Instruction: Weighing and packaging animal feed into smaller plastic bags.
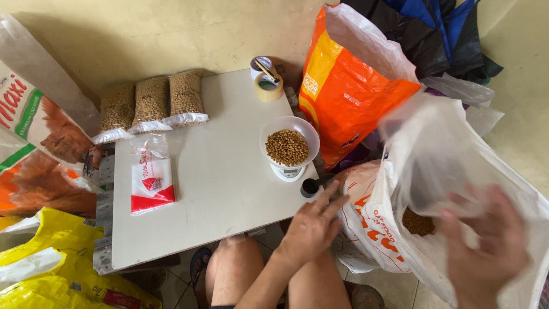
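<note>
My left hand (313,224) rests with fingers spread on the rim of a large white sack (377,229) printed in orange, near the table's front right corner. My right hand (486,252) is blurred; it presses against the sack's translucent upper plastic (452,149) with fingers apart. Brown pellets (418,223) show inside the sack. A white bowl of brown pellets (289,146) sits on a small white scale (289,171) at the table's right edge. A black scoop (311,186) lies beside the scale.
Three filled clear bags of pellets (150,103) lie at the back of the white table (217,189). A pack of empty plastic bags (150,183) lies at the left. Tape rolls (267,86) stand at the back. An orange sack (349,86) and yellow sacks (51,257) surround the table.
</note>
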